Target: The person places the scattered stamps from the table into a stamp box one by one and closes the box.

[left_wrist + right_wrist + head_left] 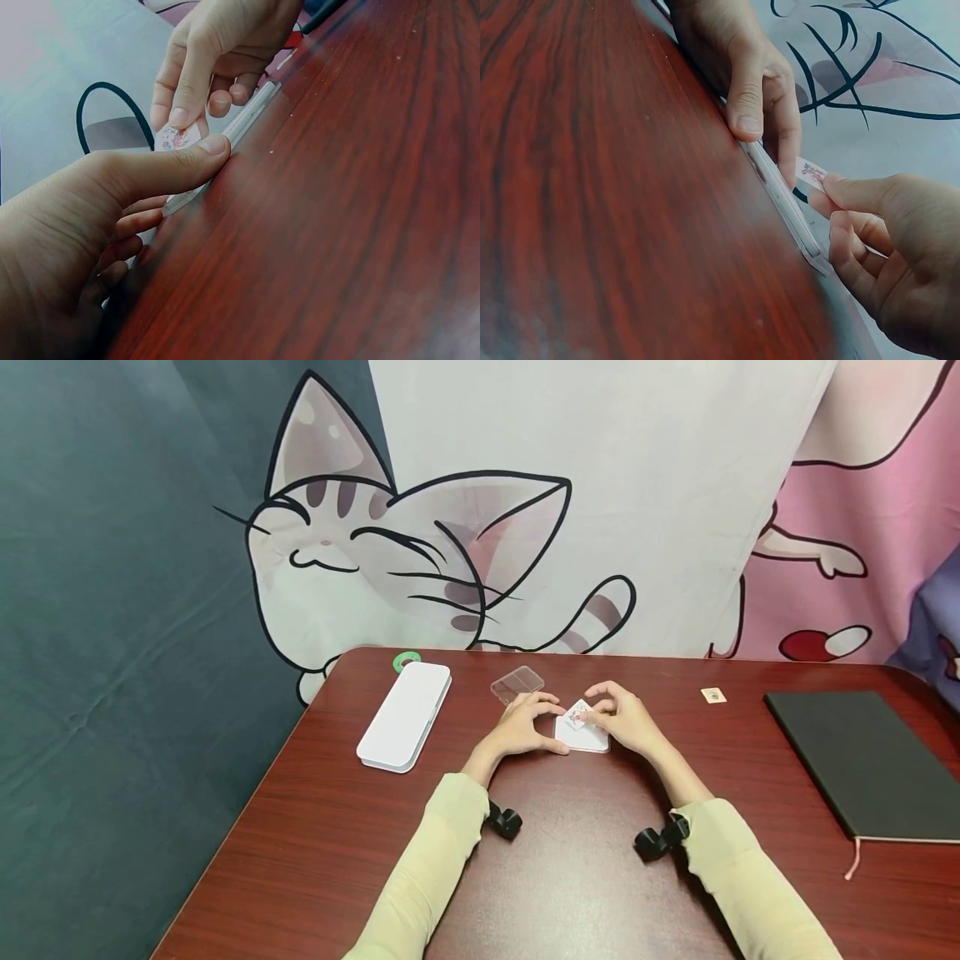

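Observation:
A small, flat, clear-edged box with a white top surface lies on the table between the hands. My left hand holds it at its left side, thumb on the near edge and fingers beyond. Between thumb and forefinger, my right hand pinches a small white card printed with a reddish and dark pattern. The card is tilted just over the box; in the right wrist view the printed card is near the left fingertips. Behind the left hand lies a clear plastic lid.
On the left lie a white oblong case and a green tape roll. At the right are a small cream printed square and a black notebook with a ribbon. A cat-print curtain hangs behind the brown table.

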Motion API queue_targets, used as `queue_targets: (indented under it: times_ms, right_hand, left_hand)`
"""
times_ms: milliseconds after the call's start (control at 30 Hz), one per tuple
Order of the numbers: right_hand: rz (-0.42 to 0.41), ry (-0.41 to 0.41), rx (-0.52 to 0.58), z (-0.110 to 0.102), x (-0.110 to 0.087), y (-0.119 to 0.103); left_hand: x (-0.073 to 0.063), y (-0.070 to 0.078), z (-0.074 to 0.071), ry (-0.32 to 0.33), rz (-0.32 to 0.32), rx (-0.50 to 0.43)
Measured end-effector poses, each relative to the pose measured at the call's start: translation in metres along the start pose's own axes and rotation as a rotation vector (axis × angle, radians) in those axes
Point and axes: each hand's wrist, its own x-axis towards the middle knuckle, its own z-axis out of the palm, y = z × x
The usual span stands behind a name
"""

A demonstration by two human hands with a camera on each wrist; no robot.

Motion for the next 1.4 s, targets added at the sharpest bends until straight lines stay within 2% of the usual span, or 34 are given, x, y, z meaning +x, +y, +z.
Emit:
queue_targets:
  times_ms: [333, 567, 967, 1133, 1400]
  right_hand:
    - [-0.008, 0.007, 0.020, -0.001, 0.000, -0.002]
    - [-0.046, 0.003, -0.040, 0.001, -0.001, -0.003]
    - [-0.083, -0.059, -0.091, 0.005, -0.002, -0.005]
    - [-0.105, -0.034, -0.133, 0.009, -0.002, 0.000]
    - [-0.088, -0.009, -0.168, 0.012, -0.001, 0.001]
  left_hand:
    - [0.001, 0.002, 0.000, 0.003, -0.004, -0.004]
    - [0.002, 0.001, 0.000, -0.001, -0.005, -0.008]
    - [0.001, 0.000, 0.001, 0.002, 0.007, -0.008]
    - [0.001, 0.000, 0.001, 0.004, 0.008, -0.015]
    - [0.000, 0.000, 0.000, 0.014, 0.006, -0.030]
